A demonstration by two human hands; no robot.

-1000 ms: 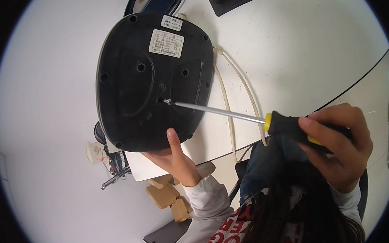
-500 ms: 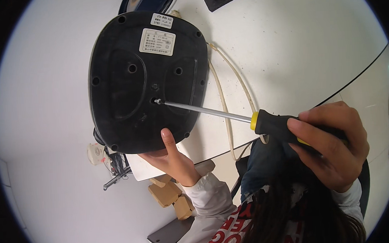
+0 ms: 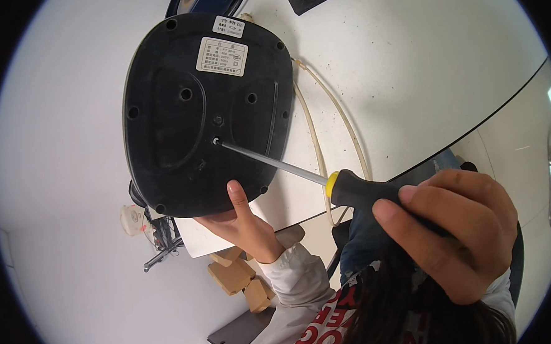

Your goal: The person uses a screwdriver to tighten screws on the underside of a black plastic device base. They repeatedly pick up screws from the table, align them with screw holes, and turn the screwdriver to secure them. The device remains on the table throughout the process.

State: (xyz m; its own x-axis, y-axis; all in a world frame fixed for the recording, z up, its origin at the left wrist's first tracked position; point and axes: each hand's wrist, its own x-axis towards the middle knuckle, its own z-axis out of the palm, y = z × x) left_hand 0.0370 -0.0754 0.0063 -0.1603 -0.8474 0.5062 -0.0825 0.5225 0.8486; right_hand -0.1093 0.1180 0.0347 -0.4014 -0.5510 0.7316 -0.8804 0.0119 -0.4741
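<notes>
Black base sits in your half-curled left hand, thumb on its face, other fingers mostly lost behind. Your right hand wraps round the screwdriver, tip at a hole beyond your left thumb; how deep, I can't tell. Your grip hides the handle's end.

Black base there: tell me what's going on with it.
A person's left hand grips the black base by its lower edge, underside toward the camera. The right hand holds a screwdriver with its tip at a hole near the middle; how deep it reaches cannot be told. A white table shows behind.
</notes>
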